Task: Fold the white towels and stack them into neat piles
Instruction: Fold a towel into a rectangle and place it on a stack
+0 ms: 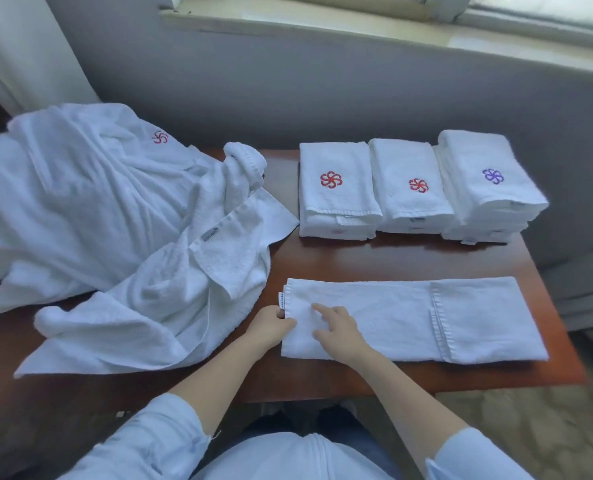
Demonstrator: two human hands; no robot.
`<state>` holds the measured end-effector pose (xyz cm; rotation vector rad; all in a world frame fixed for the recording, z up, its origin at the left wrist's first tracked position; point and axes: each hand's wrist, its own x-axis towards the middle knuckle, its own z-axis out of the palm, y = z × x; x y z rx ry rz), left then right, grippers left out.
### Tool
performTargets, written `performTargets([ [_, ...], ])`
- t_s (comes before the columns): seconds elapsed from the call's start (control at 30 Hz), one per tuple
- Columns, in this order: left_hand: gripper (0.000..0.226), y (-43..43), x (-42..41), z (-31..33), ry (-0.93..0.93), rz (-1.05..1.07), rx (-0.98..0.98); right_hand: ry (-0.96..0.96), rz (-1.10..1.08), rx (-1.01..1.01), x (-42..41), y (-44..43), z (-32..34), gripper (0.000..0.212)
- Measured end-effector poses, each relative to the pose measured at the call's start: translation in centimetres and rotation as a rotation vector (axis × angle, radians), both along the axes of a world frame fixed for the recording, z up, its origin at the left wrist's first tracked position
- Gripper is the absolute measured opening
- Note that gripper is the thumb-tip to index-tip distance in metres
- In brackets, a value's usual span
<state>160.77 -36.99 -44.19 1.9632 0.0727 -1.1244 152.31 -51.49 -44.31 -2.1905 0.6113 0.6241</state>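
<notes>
Head view, long folded towel (409, 318), flat, white

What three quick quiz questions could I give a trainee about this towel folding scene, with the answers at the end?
1. True or false: the rightmost pile is the tallest of the three on the table.
2. Its logo is: A red, B purple, C green.
3. Fill in: the left hand grips the long folded towel at its ____ end, while the right hand rests on it.
Key: 1 true; 2 B; 3 left.
</notes>
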Motion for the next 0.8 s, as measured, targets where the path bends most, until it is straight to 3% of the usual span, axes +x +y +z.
performTargets([
  [0.13,0.028,0.1,-0.1,-0.1,-0.075,0.015,-0.003,0.020,-0.070,0.070,0.3,0.1,0.7,0.056],
  [0.37,0.020,-0.8,-0.4,1.6,0.019,0.070,-0.207,-0.134,-0.374,0.362,0.2,0.6,3.1,0.042],
  [0.47,0.036,-2.0,-0.6,3.0,0.099,0.107,-0.291,-0.201,-0.453,0.459,-0.4,0.0,4.2,0.031],
  [0.6,0.048,-4.4,-1.4,3.9,0.093,0.073,-0.347,-0.250,-0.521,0.399,-1.3,-2.1,5.4,0.034],
  [0.8,0.042,-9.7,-2.9,4.7,-0.039,-0.034,-0.349,-0.289,-0.650,0.333,-3.2,-6.4,6.5,0.026],
])
